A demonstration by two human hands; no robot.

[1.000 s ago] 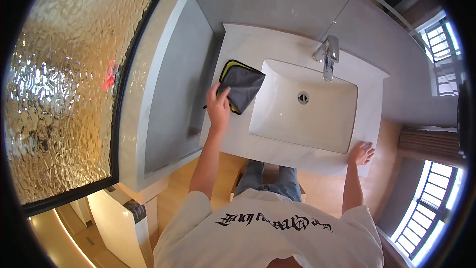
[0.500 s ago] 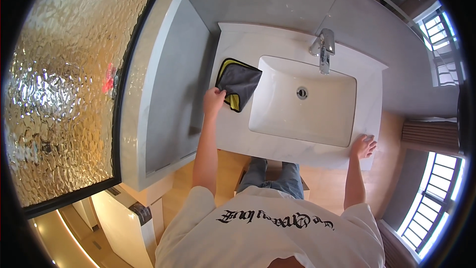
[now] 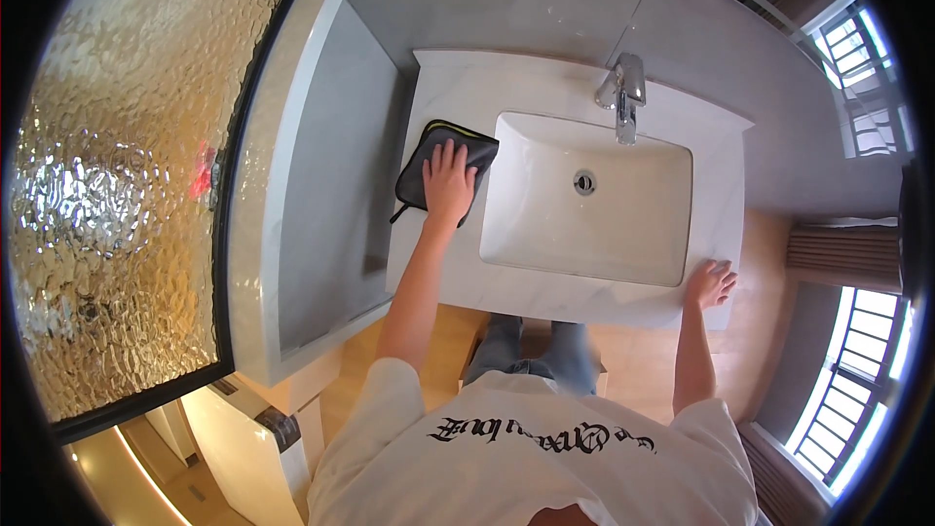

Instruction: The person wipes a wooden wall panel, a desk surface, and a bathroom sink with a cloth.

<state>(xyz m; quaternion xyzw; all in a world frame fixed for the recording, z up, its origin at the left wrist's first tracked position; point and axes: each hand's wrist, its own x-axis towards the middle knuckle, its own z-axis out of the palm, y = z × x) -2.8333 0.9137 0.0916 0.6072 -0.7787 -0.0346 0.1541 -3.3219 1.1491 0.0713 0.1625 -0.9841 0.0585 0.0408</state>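
Note:
A dark grey cleaning cloth (image 3: 415, 171) with a black border and a yellow-green underside lies folded on the white marbled countertop (image 3: 584, 300), left of the basin. On top of it my left hand (image 3: 449, 185) rests flat, fingers stretched out and a little spread. Part of the cloth is hidden beneath that hand. At the counter's front right corner my right hand (image 3: 711, 284) leans on the surface, its fingers apart and bent loosely, with nothing in them.
A white rectangular sink (image 3: 584, 234) is set into the counter, with a chrome faucet (image 3: 626, 102) behind it and a drain (image 3: 584, 182) inside. To the left stand a low ledge wall (image 3: 331, 185) and a black-framed textured glass panel (image 3: 127, 195).
My left hand has let go of the cloth's folded corner and moved onto its middle, now lying flat. The yellow-green corner is folded out of sight. The right hand stays at the counter corner.

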